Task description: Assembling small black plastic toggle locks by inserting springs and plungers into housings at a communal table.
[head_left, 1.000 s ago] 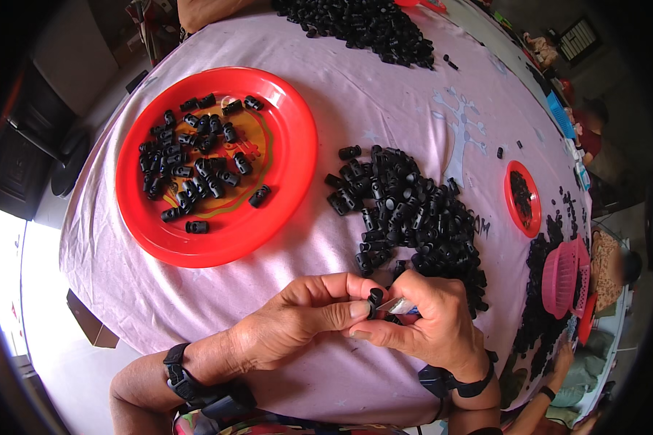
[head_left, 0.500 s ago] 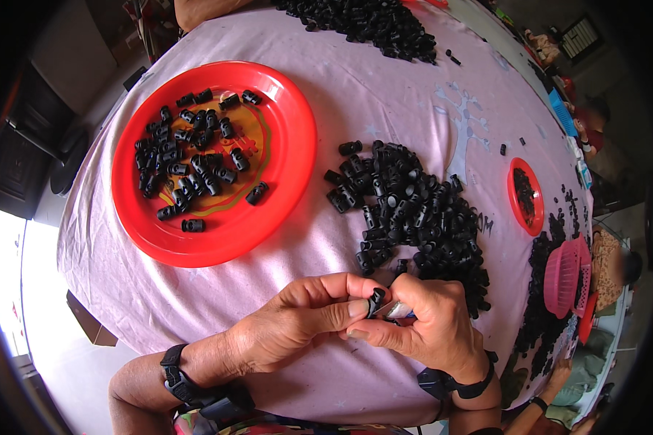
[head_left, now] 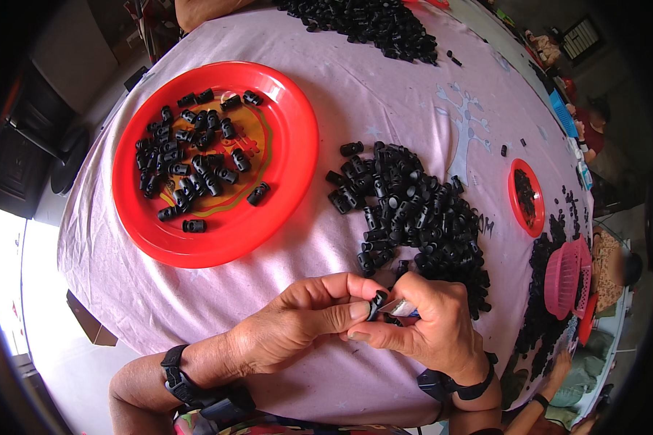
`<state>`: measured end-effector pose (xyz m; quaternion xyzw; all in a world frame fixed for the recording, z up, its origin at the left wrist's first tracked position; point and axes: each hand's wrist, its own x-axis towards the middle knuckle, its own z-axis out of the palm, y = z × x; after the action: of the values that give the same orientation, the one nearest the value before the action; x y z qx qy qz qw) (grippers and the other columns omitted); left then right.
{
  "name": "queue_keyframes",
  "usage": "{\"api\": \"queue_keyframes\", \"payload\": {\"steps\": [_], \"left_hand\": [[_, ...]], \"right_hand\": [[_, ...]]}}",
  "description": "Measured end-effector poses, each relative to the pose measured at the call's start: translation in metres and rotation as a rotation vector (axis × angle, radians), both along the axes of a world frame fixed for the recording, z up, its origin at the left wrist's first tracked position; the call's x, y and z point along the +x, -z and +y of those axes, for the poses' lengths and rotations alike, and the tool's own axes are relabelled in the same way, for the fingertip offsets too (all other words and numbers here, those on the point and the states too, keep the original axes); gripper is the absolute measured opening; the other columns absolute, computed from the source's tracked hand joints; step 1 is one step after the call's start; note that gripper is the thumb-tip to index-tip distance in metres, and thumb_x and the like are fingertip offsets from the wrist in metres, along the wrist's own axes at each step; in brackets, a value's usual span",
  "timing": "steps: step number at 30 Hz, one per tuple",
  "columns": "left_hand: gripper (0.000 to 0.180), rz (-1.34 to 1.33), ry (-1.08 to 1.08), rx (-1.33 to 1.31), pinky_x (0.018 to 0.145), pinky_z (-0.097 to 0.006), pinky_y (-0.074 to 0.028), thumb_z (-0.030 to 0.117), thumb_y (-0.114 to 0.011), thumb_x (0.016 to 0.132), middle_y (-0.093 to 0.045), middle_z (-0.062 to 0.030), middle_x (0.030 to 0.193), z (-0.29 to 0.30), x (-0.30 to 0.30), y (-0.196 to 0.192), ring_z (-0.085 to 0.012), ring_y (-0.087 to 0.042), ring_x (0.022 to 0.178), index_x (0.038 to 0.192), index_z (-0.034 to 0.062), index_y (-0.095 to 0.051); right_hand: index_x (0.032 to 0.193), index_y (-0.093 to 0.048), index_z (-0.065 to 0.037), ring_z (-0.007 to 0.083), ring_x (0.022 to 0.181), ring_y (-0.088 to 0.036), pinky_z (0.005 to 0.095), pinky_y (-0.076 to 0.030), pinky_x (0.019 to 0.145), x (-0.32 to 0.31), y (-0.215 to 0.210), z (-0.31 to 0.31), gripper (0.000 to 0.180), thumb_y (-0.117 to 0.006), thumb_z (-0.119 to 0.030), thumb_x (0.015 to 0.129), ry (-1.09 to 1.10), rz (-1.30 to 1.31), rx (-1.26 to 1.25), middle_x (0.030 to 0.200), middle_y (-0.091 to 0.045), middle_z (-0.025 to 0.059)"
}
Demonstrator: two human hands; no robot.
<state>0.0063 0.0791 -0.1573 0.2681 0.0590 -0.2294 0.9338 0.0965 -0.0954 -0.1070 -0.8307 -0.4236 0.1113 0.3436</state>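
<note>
My left hand [head_left: 305, 313] pinches a small black plastic cord lock [head_left: 377, 299] between thumb and fingertips. Closed around a small tool with a pale, blade-like metal end [head_left: 397, 307] and a bit of blue, my right hand [head_left: 434, 326] holds it against or right beside that cord lock. Most of the tool is hidden inside the right hand. Just beyond my hands lies a heap of black cord locks [head_left: 413, 206] on the cloth. To the left, a red plate [head_left: 292, 188] with a yellow patterned middle carries many more of them, loosely scattered.
A pale pink cloth [head_left: 384, 87] covers the table. Another black heap [head_left: 370, 25] lies at the far edge, near a person's arm [head_left: 207, 10]. On the right are a small red dish [head_left: 516, 210], a pink basket [head_left: 559, 279] and more black parts [head_left: 537, 319]. Other people sit there.
The tool in my right hand has tilted slightly and shows more of its pale end. The cord lock in my left hand has shifted a little to the right.
</note>
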Motion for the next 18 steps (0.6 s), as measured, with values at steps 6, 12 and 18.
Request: {"api": "queue_keyframes", "payload": {"steps": [6, 12, 18], "left_hand": [[0.024, 0.067, -0.003, -0.010, 0.085, -0.023, -0.044, 0.013, -0.056, 0.093, -0.061, -0.0009, 0.106, 0.0005, 0.0007, -0.0061, -0.0087, -0.056, 0.095, 0.117, 0.0054, -0.055], [0.026, 0.060, 0.021, 0.050, 0.082, -0.021, -0.043, 0.015, -0.056, 0.094, -0.061, -0.0013, 0.105, 0.0040, 0.0001, -0.0063, -0.0079, -0.055, 0.091, 0.118, 0.0043, -0.057], [0.032, 0.071, 0.012, 0.081, 0.083, -0.021, -0.043, 0.023, -0.055, 0.095, -0.061, -0.0016, 0.102, 0.0041, 0.0002, -0.0064, -0.0079, -0.055, 0.090, 0.119, 0.0019, -0.057]], "right_hand": [[0.073, -0.056, -0.006, 0.0196, 0.050, -0.063, 0.0295, -0.047, 0.043, 0.0017, 0.0006, -0.0018, 0.042, -0.083, -0.038, 0.068, -0.018, -0.033, 0.049, 0.057, -0.060, 0.0066], [0.104, -0.060, 0.004, 0.0146, 0.072, -0.069, 0.0235, -0.056, 0.064, -0.0018, -0.0055, -0.0029, 0.024, -0.065, -0.004, 0.082, 0.016, 0.355, 0.248, 0.090, -0.068, 0.0101], [0.097, -0.060, 0.001, 0.0131, 0.074, -0.068, 0.0232, -0.054, 0.062, 0.0028, -0.0079, -0.0073, 0.017, -0.066, -0.003, 0.082, -0.017, 0.249, 0.154, 0.086, -0.068, 0.0086]]}}
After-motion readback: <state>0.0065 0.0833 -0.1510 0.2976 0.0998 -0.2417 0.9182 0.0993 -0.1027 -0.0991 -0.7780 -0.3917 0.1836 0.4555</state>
